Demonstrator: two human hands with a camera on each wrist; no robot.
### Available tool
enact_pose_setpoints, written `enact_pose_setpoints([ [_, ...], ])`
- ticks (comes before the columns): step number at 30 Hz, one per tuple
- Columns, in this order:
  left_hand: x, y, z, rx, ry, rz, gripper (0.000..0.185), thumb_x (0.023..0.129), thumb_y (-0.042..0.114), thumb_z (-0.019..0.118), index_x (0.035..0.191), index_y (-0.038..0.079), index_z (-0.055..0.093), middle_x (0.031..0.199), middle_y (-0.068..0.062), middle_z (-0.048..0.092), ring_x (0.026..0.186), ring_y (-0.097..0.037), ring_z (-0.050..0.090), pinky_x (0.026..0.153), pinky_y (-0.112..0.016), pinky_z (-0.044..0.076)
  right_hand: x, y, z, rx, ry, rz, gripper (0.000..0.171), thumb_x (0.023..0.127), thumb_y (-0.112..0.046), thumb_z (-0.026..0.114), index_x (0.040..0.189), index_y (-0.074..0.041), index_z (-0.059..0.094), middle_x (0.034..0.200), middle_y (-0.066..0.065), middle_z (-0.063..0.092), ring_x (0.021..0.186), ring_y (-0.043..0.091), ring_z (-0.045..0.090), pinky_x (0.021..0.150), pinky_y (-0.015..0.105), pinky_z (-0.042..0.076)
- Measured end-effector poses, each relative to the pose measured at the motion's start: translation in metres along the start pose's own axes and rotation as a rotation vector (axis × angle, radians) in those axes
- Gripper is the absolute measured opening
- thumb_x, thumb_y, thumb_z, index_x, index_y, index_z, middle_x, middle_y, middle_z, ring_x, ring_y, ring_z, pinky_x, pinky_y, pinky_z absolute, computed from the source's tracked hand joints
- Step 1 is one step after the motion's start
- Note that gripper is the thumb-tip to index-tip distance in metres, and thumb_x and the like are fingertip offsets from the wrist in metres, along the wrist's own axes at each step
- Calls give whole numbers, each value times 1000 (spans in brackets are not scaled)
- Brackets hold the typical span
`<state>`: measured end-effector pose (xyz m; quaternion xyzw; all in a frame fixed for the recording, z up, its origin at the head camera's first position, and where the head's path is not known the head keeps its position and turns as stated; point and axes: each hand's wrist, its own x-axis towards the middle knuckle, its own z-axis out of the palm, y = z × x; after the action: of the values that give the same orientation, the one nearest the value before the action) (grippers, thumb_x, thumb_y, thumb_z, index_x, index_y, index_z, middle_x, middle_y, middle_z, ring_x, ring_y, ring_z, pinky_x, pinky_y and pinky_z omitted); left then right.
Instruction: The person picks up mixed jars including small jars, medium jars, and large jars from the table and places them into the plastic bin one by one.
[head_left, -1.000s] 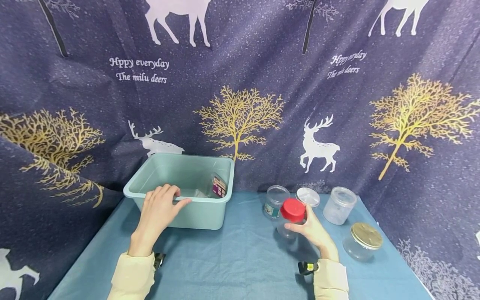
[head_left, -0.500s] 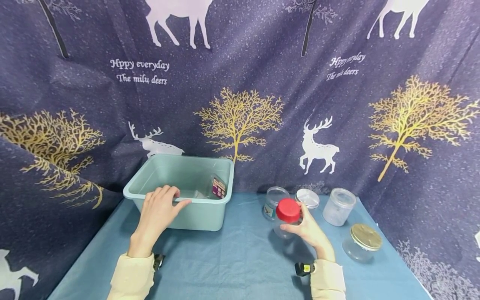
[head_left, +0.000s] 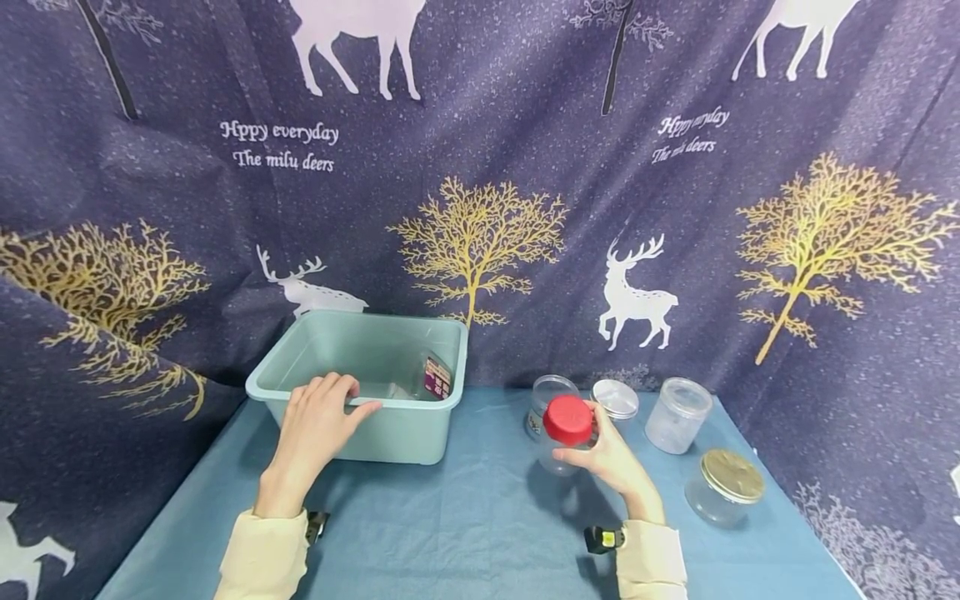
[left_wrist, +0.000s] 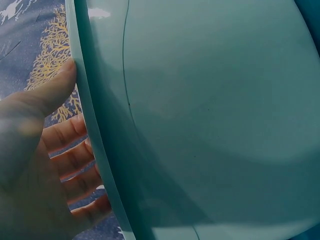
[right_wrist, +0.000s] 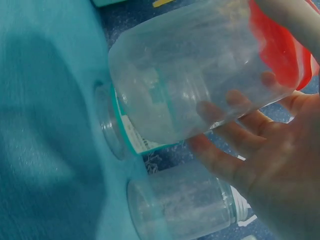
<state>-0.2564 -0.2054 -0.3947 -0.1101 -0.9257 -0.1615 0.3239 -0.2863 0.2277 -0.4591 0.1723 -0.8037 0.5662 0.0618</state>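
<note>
In the head view, my right hand (head_left: 615,462) holds a clear plastic jar (right_wrist: 185,70) with a red lid (head_left: 567,419). Thumb and fingers lie round its side, just under the lid, and a shadow falls on the cloth below. At left my left hand (head_left: 318,429) grips the front rim of a pale green plastic bin (head_left: 390,433), its fingers bent over the edge. The left wrist view shows the thumb (left_wrist: 62,82) against that rim, with some fingertips hidden behind it. Inside the bin lies a clear container with a purple label (head_left: 437,377).
Behind the held jar stands a clear jar with a label (head_left: 551,390). To its right are a silver-lidded jar (head_left: 615,398), a frosted clear jar (head_left: 678,417) and a gold-lidded jar (head_left: 726,487). A blue cloth (head_left: 457,533) covers the table; a printed curtain (head_left: 525,125) hangs behind.
My right hand has moved left with the red-lidded jar, which now overlaps the labelled jar more. My left hand stays on the bin's rim.
</note>
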Motion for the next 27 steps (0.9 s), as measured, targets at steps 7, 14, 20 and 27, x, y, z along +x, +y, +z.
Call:
enact_pose_setpoints([
  [7, 0, -1, 1, -4, 10, 4, 37, 80, 42, 79, 86, 10, 61, 81, -5, 58, 81, -32, 56, 77, -50, 38, -1, -5, 4, 40, -11, -55, 80, 71, -5, 87, 135, -6, 39, 125, 13, 56, 109, 19, 59, 90, 31, 47],
  [14, 0, -1, 1, -9, 8, 2, 38, 80, 42, 79, 88, 9, 62, 83, -6, 60, 83, -33, 56, 78, -50, 38, 2, -9, 7, -15, 8, -73, 81, 70, -9, 89, 134, -10, 41, 125, 9, 57, 109, 21, 58, 90, 36, 47],
  [20, 1, 0, 1, -8, 15, 5, 38, 80, 42, 79, 87, 9, 62, 83, -6, 59, 82, -33, 56, 78, -50, 38, 2, -24, 13, -82, 26, -113, 81, 68, -6, 89, 134, -7, 42, 124, 9, 56, 110, 22, 58, 93, 33, 45],
  [27, 1, 1, -1, -14, -1, -4, 36, 80, 39, 80, 87, 9, 62, 82, -7, 59, 82, -34, 56, 77, -51, 38, -5, -61, 19, -144, 59, -146, 80, 65, -1, 88, 132, -1, 44, 119, 12, 60, 108, 23, 58, 94, 33, 44],
])
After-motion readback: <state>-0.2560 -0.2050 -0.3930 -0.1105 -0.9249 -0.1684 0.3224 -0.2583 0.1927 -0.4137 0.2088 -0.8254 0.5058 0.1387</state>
